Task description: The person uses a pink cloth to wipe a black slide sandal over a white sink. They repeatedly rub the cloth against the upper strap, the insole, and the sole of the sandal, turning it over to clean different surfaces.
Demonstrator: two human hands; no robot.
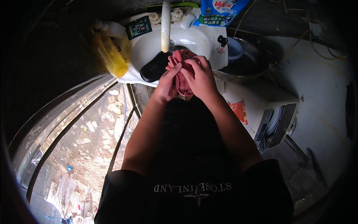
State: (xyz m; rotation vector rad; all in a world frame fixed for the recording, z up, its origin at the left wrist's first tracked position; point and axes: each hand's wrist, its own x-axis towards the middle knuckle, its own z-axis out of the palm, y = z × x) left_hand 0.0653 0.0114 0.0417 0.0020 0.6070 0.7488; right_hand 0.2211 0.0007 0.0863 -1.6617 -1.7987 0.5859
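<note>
A bunched red cloth (183, 82) is gripped between my two hands over the near side of a white washbasin (193, 35). My left hand (168, 82) holds its left side, with the thumb pressed on top. On the other side, my right hand (202, 77) has its fingers bent onto the cloth. Under the cloth, a black slipper (153, 68) lies in the basin, partly hidden by the cloth and my hands. A white faucet spout (165, 28) reaches over the basin just beyond the cloth.
A yellow bottle (114, 60) and a white bottle (113, 29) stand at the left rim. Behind are a dark sachet (139, 27), a white soap bar (188, 21) and a blue detergent bag (221, 12). A metal basin (251, 61) sits right; a screened window (84, 140) is at lower left.
</note>
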